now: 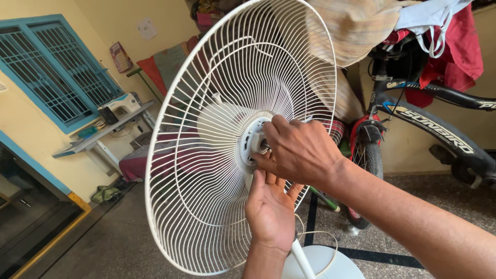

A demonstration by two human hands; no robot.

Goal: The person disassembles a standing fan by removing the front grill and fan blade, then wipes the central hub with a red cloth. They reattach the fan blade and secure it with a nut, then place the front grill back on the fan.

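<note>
Both hands at the middle of a white wire fan guard (206,170). Right hand (299,152) reaching in from the right, fingers curled around a small white nut (258,143) at the hub (249,150), gripping it. Left hand (269,212) coming up from below, palm against the back of the guard, fingers pressed to the hub just under the right hand; holding or merely bracing, cannot tell. Guard tilted, standing upright on a white pole (301,258) above a round white base (323,263), with a thin white cord (330,240) looping beside it. Behind the guard to the right, a black bicycle (439,129) draped with red and white clothes (444,46). Off to the left, a blue barred window (57,72) and a sewing machine (120,106) on a narrow table (88,140). Speckled stone floor (124,243) below.
</note>
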